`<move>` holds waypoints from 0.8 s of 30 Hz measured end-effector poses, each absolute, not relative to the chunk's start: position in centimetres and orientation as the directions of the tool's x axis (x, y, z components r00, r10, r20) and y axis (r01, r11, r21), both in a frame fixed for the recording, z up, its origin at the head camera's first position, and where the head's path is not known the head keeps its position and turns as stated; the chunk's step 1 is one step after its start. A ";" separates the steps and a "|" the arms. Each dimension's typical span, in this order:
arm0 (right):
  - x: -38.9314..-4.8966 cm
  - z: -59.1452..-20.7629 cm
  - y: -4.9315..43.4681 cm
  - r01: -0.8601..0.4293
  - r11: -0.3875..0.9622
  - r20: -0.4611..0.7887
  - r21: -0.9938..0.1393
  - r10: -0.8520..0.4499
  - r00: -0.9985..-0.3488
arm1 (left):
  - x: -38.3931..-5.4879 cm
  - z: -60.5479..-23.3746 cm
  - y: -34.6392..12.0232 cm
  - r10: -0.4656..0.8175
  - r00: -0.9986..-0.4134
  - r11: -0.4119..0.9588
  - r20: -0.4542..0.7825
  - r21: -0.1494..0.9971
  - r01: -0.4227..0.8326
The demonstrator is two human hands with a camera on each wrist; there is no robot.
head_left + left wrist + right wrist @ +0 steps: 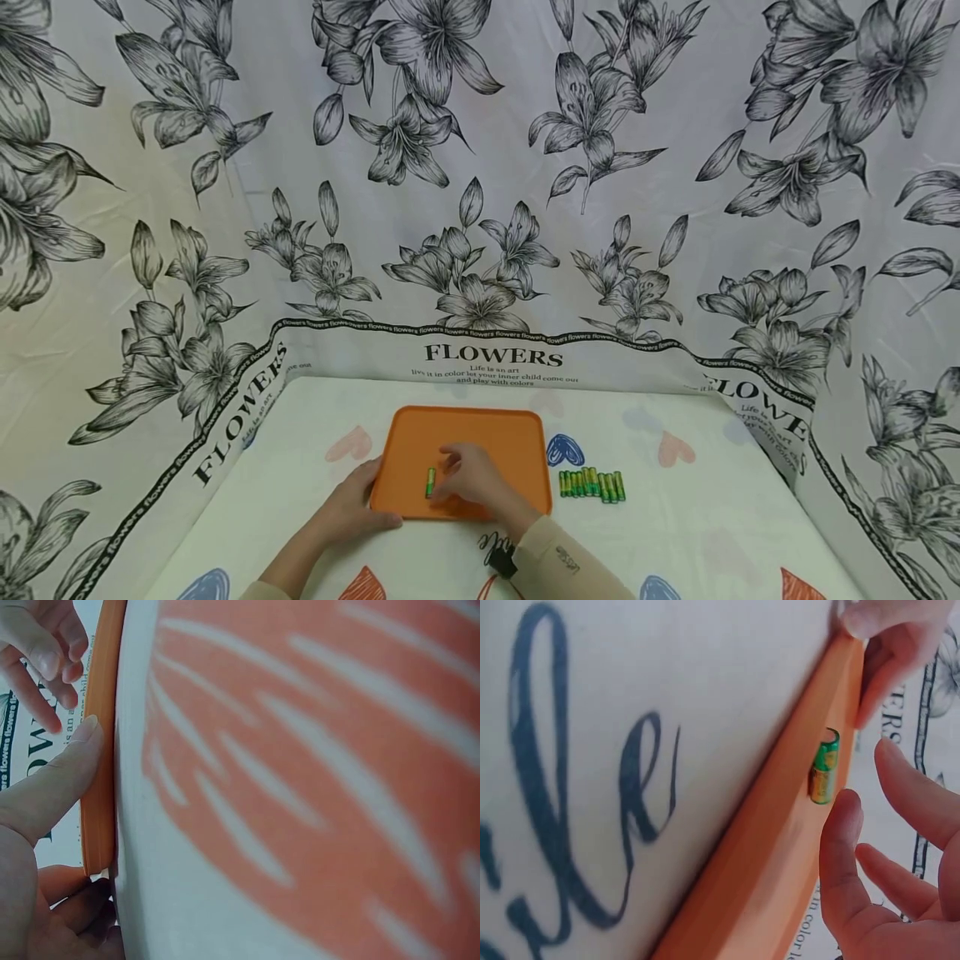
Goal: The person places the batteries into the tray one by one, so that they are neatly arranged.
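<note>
An orange tray (495, 429) lies on the cloth in front of me. My left hand (351, 506) grips its near left corner, with the thumb (79, 754) along the near rim and the fingers round the left side. A single green and gold battery (431, 482) lies inside the tray, left of its middle. Over the tray, just right of that battery, is my right hand (474, 479). In the right wrist view its fingers (841, 855) are spread and slightly bent, apart from the battery (824, 766), with nothing held between them.
Several more green and gold batteries (592, 486) stand side by side in a row on the heart-patterned tablecloth (697, 525), right of the tray. A flower-print curtain (480, 250) encloses the back and both sides.
</note>
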State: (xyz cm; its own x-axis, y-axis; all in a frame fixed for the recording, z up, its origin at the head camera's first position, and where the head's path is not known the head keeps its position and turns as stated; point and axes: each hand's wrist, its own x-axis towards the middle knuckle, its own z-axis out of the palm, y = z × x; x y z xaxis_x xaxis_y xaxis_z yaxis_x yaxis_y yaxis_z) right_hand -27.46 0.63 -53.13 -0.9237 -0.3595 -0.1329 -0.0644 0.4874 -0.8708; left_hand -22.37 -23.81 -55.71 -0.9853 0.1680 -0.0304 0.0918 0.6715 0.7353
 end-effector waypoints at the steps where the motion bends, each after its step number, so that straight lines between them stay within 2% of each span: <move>1: -27.5 -53.0 0.8 -0.066 0.489 -0.131 -0.870 -0.358 -0.924 | -22.4 -55.8 -23.8 0.166 -0.986 0.671 -0.035 0.736 0.087; 24: -26.1 -50.1 5.3 -0.115 0.432 -0.055 -0.894 -0.362 -0.931 | -22.4 -55.9 -23.8 0.155 -0.987 0.659 -0.035 0.748 0.077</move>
